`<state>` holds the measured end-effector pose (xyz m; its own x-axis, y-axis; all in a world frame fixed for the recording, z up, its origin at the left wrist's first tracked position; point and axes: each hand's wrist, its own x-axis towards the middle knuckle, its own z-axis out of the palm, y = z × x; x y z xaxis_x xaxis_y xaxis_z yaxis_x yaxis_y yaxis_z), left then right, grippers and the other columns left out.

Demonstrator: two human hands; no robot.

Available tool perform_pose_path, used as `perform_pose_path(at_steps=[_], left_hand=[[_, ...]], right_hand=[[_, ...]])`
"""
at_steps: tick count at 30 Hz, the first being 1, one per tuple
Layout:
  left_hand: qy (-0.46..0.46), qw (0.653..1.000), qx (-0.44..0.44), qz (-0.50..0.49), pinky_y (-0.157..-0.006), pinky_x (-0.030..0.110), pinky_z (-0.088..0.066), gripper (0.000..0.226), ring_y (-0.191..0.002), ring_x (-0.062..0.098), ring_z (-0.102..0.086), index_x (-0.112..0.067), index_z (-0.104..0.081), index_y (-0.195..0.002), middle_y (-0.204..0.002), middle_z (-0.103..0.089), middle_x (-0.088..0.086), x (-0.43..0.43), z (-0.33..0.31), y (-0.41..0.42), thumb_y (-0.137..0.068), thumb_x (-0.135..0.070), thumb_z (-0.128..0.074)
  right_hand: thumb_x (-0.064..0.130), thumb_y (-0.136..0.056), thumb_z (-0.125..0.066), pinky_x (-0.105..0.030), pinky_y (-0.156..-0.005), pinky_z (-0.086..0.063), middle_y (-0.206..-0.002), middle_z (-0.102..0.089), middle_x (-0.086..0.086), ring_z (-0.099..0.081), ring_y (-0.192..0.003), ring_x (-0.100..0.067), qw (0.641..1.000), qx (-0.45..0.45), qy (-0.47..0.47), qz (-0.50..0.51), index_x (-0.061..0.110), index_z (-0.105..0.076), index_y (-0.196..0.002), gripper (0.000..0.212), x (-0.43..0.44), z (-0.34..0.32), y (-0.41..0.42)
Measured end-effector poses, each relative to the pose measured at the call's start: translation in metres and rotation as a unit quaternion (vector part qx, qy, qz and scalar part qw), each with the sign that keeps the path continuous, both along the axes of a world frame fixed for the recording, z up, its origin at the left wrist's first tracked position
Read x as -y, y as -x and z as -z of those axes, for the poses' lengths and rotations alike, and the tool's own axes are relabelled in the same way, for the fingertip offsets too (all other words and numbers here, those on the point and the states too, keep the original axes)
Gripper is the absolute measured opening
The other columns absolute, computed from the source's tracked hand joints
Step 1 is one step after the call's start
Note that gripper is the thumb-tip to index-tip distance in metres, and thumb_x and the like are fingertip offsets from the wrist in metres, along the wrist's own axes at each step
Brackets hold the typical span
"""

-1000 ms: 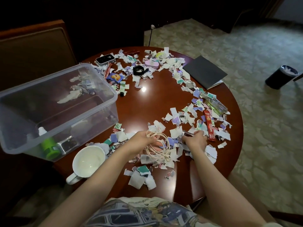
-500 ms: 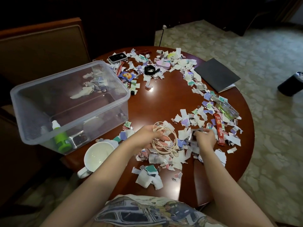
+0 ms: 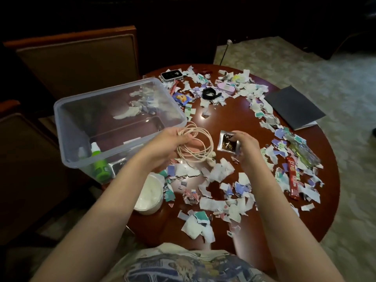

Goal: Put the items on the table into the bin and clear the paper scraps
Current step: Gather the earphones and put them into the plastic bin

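My left hand (image 3: 171, 143) grips a coiled cream cable (image 3: 200, 146) lifted above the round wooden table (image 3: 223, 119), just right of the clear plastic bin (image 3: 85, 110). My right hand (image 3: 245, 147) pinches a small silver foil sachet (image 3: 226, 144) held up beside the cable. A green spray bottle (image 3: 99, 161) lies inside the bin with a few paper scraps. Torn paper scraps (image 3: 219, 174) litter the table below and around both hands.
A white mug (image 3: 148, 194) stands by the bin's near corner. Farther back lie a phone-like device (image 3: 171, 75), black band (image 3: 209, 94), pink case (image 3: 226, 87) and snack packet (image 3: 180, 97). A red sachet (image 3: 293, 176) and dark notebook (image 3: 293, 106) are at right. Chairs stand at left.
Both hands have risen off the table: the left lifted the cable coil toward the bin, and the right picked the foil sachet out of the scraps.
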<state>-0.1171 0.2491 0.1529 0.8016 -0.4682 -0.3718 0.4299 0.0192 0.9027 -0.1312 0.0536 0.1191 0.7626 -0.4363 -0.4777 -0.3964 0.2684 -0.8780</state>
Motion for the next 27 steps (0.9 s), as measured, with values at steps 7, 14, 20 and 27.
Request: perform_pose_path(at_steps=[7, 14, 20, 27], left_hand=[[-0.018, 0.992, 0.033, -0.117, -0.056, 0.02, -0.057, 0.017, -0.059, 0.006, -0.069, -0.006, -0.058, -0.1, -0.065, -0.072, 0.0, -0.052, -0.029, -0.025, -0.098, -0.004, -0.041], [0.017, 0.966, 0.026, -0.257, -0.059, 0.021, -0.057, 0.019, -0.059, 0.006, -0.07, -0.01, -0.059, -0.091, -0.064, -0.072, 0.001, -0.109, -0.029, -0.044, -0.098, -0.005, -0.041], [0.037, 0.945, 0.018, -0.324, -0.052, 0.025, -0.058, 0.018, -0.057, 0.008, -0.07, -0.009, -0.055, -0.088, -0.061, -0.071, 0.001, -0.138, -0.018, -0.06, -0.099, -0.005, -0.04], [-0.083, 0.927, 0.044, -0.364, -0.049, 0.018, -0.054, 0.022, -0.048, 0.001, -0.065, -0.017, -0.052, -0.084, -0.069, -0.067, 0.0, -0.16, -0.005, -0.083, -0.099, -0.007, -0.04]], right_hand=[[-0.005, -0.083, -0.049, -0.029, -0.067, -0.046, -0.092, -0.058, -0.004, -0.055, -0.091, -0.022, 0.994, 0.026, 0.029, -0.103, 0.01, -0.064, -0.09, 0.022, -0.044, -0.021, -0.042], [-0.001, -0.084, -0.053, -0.031, -0.068, -0.047, -0.083, -0.057, -0.004, -0.055, -0.087, -0.023, 0.964, 0.045, 0.07, -0.251, 0.018, -0.057, -0.075, 0.021, -0.092, -0.033, -0.076], [0.001, -0.086, -0.057, -0.021, -0.055, -0.041, -0.076, -0.054, -0.001, -0.049, -0.063, -0.01, 0.912, 0.038, 0.149, -0.379, 0.013, -0.056, -0.094, 0.015, -0.145, -0.038, -0.104], [-0.006, -0.088, -0.053, -0.023, -0.049, -0.049, -0.074, -0.053, -0.008, -0.054, -0.057, -0.015, 0.753, -0.081, 0.298, -0.581, 0.006, -0.051, -0.093, 0.013, -0.206, -0.007, -0.135]])
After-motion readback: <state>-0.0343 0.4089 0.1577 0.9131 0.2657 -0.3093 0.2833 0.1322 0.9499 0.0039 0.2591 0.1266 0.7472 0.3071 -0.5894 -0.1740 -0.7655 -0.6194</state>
